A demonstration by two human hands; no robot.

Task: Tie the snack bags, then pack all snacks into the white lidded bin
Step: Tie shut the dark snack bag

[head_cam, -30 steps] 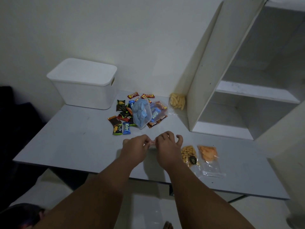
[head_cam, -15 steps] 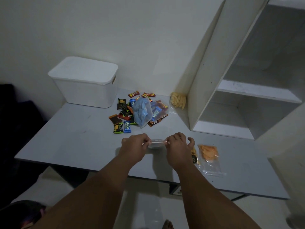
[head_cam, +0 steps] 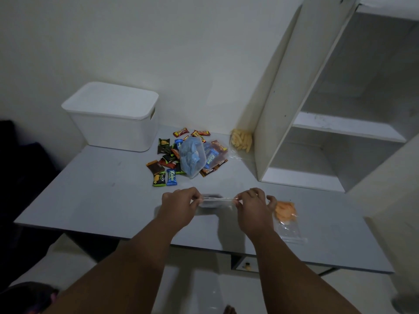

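Observation:
My left hand (head_cam: pixel 181 206) and my right hand (head_cam: pixel 251 207) each pinch one end of a clear plastic snack bag (head_cam: pixel 217 200), stretched taut between them just above the grey table (head_cam: pixel 102 196). Its contents are hidden. A clear bag of orange snacks (head_cam: pixel 285 213) lies flat to the right of my right hand. A clear bag of yellow sticks (head_cam: pixel 241 140) leans at the back by the shelf. A pile of wrapped snacks (head_cam: pixel 169 159) with a blue-filled bag (head_cam: pixel 192 158) on top sits mid-table. The white lidded bin (head_cam: pixel 113 116) stands closed at the back left.
A white open shelf unit (head_cam: pixel 322 114) stands on the table's right side against the wall. The table's front edge runs just below my wrists, with pale floor beneath. A dark shape fills the far left.
My hands have moved apart, stretching the clear bag wider between them. My right hand now covers the peanut bag that lay beside the orange one.

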